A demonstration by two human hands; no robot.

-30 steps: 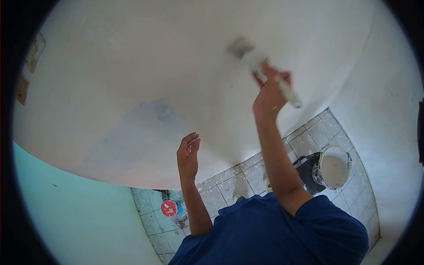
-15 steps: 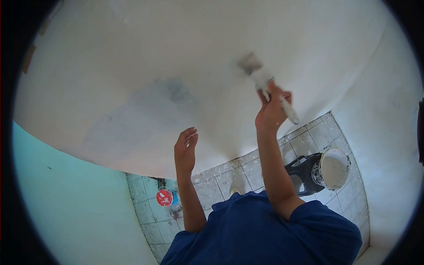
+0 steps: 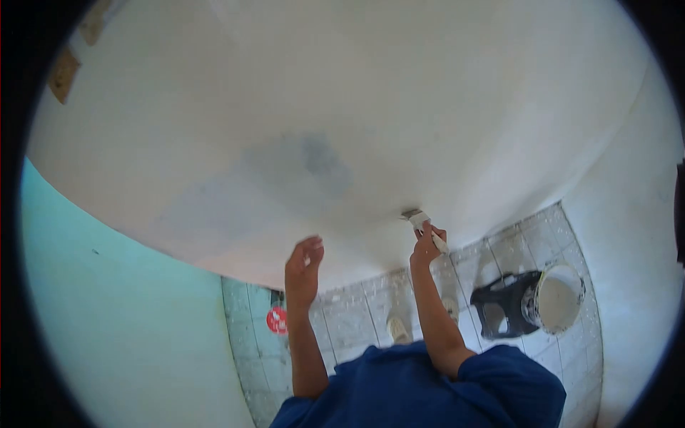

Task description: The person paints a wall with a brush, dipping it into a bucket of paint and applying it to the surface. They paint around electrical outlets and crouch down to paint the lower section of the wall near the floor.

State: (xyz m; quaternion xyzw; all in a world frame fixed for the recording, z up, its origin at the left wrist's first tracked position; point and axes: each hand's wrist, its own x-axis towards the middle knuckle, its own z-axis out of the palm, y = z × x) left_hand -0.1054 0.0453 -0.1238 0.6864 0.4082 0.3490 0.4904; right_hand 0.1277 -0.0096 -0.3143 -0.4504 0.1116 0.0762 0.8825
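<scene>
My right hand [image 3: 425,250] grips a paint-smeared brush [image 3: 421,220], its bristles pressed against the lower part of the white wall [image 3: 371,107]. My left hand [image 3: 304,269] is raised beside it, fingers loosely curled and holding nothing, close to the wall without clearly touching it. A greyish patch [image 3: 300,167] shows on the wall above my left hand. My blue sleeves fill the bottom of the view.
A bucket of white paint [image 3: 558,298] stands on a dark stool [image 3: 503,310] on the tiled floor [image 3: 357,321] at the right. A small red-lidded can [image 3: 277,320] sits on the floor by the turquoise wall [image 3: 107,307]. White wall closes the right side.
My right hand has drawn the brush down the wall from high up to near its lower edge. The view has tilted, and my left hand has stayed raised in about the same place.
</scene>
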